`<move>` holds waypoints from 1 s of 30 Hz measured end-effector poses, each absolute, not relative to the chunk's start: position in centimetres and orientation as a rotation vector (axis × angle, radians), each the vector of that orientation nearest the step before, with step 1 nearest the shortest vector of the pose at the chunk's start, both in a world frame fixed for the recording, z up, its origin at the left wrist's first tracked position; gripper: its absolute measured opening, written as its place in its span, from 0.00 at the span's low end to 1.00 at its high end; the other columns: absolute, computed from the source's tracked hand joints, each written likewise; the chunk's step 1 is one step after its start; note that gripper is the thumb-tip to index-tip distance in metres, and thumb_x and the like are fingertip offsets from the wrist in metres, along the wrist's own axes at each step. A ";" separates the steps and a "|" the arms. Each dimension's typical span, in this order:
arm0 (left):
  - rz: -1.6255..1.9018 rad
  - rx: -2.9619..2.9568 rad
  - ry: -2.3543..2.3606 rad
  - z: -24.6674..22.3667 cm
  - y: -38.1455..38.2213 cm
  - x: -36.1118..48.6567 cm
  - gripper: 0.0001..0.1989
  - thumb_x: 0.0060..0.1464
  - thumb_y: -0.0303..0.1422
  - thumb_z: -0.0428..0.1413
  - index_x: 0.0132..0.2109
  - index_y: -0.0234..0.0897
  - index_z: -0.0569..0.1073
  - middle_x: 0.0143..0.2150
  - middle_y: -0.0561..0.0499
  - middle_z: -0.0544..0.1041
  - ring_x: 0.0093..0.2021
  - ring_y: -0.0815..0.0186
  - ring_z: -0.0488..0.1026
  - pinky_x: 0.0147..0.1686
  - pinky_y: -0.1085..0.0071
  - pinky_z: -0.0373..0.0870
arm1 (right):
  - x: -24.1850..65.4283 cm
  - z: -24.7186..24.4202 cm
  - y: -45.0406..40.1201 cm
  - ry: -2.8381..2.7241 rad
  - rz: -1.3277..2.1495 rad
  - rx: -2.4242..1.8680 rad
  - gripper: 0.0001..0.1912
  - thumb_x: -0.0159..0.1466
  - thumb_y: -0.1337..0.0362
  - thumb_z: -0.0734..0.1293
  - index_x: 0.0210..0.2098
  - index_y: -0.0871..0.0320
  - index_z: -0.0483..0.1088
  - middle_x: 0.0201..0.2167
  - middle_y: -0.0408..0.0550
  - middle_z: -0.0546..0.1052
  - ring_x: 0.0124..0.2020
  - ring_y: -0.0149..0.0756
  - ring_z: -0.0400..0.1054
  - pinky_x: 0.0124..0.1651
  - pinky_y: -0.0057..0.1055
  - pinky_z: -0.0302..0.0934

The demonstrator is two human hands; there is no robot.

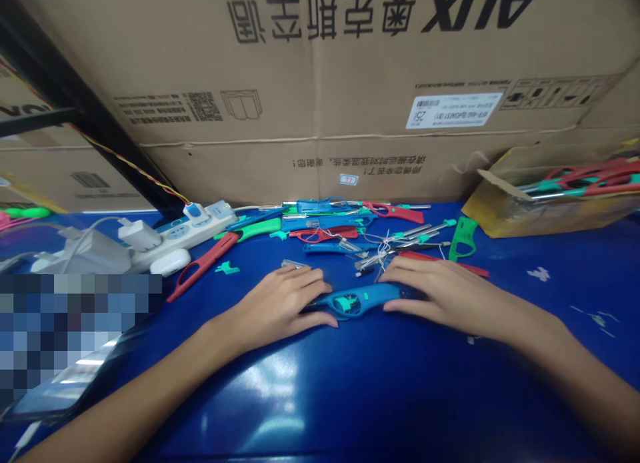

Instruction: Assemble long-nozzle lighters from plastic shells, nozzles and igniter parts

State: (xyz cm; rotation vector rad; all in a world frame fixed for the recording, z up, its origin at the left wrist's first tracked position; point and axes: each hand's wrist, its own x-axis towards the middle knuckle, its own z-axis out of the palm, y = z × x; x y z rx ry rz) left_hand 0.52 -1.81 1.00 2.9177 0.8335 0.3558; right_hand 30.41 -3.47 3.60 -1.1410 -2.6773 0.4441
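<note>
A blue lighter body point(373, 297), long and curved with a green part showing in its oval opening, lies lengthwise between my two hands on the blue tabletop. My left hand point(285, 299) grips its left end, fingers over the top and thumb along the near side. At the other end, my right hand point(430, 286) pinches it between thumb and fingers. Just beyond them is a loose pile of lighter parts, with a red handle point(327, 234), blue shells point(327, 221), metal rods and thin white wires. A green handle piece point(463, 239) rests past my right hand.
An open cardboard box point(560, 216) of red lighters stands at the right. On the left are a power strip point(185, 233) with plugged-in chargers, a white case point(171, 262), a red handle point(203, 267) and a pixelated screen point(65, 343). A large carton point(320, 83) walls off the back.
</note>
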 end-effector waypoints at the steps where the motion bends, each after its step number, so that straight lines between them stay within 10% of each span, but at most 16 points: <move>1: 0.348 2.908 0.835 1.0 -1.8 0.5 0.22 0.64 0.51 0.52 0.50 0.37 0.73 0.43 0.49 0.75 0.43 0.61 0.74 0.45 0.62 0.69 | 30.4 3.6 -3.5 -2.673 0.448 -1.143 0.19 0.69 0.48 0.61 0.51 0.51 0.74 0.47 0.48 0.77 0.44 0.41 0.73 0.45 0.37 0.67; 30: 0.308 2.860 0.833 1.0 -2.1 0.6 0.21 0.65 0.50 0.50 0.52 0.38 0.71 0.44 0.48 0.74 0.44 0.60 0.74 0.45 0.61 0.71 | 31.0 3.1 -3.3 -2.654 0.441 -1.160 0.20 0.69 0.48 0.61 0.50 0.51 0.75 0.43 0.49 0.78 0.41 0.42 0.74 0.44 0.38 0.67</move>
